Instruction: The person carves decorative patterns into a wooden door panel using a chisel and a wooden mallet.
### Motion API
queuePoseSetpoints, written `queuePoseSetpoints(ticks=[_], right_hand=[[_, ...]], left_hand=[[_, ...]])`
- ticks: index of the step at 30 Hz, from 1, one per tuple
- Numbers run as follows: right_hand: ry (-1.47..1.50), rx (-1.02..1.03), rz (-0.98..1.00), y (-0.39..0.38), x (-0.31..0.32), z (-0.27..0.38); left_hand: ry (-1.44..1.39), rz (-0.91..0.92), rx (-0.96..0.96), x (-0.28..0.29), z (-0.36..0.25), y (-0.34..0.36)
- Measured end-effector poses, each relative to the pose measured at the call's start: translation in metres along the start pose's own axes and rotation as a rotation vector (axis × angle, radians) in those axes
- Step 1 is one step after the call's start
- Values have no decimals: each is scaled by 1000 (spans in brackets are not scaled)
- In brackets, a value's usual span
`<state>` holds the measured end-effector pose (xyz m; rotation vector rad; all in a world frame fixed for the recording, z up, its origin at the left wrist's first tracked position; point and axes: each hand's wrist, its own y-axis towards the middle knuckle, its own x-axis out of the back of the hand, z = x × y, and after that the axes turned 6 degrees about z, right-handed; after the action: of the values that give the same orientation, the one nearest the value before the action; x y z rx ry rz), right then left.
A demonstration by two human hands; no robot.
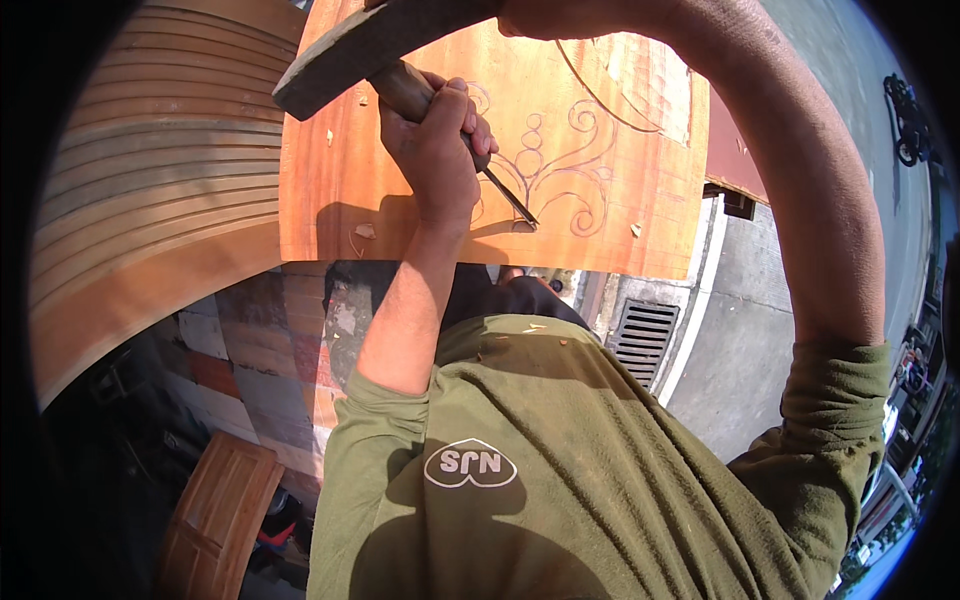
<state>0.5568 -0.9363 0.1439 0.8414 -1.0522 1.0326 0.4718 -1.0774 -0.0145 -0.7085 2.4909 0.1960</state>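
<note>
Gripping chisel [440,115], left hand [437,150] tips blade onto board [400,190].

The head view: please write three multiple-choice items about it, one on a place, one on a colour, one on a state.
1. Where does the chisel tip rest?
A. on the drawn scroll pattern of the orange-brown wooden panel
B. on the drain grate
C. on the green shirt

2. What colour is the person's shirt?
A. white
B. olive green
C. red

3. What is the state of the left hand?
A. open and flat
B. closed around the chisel handle
C. resting on the shirt

Answers: 1 A, the blade tip meets the pencilled curls. 2 B, sleeves and chest are olive green. 3 B, the fingers wrap the wooden handle while a mallet is above it.
</note>
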Motion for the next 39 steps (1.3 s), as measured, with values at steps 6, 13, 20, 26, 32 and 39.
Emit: queuePoseSetpoints(ticks=[6, 13, 20, 26, 32, 39], right_hand=[[275, -359, 19, -26, 27, -7], [49, -294, 13, -57, -6, -59], [67, -503, 143, -85, -13, -74], [412, -720, -173, -106, -15, -62], [51, -595, 89, -122, -13, -61], [118, -730, -163, -153, -23, -39]], left_hand=[[37, 98, 58, -16, 9, 12], [91, 232, 198, -31, 19, 24], [93, 392, 248, -30, 36, 34], [113, 410, 335, -46, 40, 37], [133, 462, 366, -48, 51, 42], [200, 605, 355, -59, 52, 34]])
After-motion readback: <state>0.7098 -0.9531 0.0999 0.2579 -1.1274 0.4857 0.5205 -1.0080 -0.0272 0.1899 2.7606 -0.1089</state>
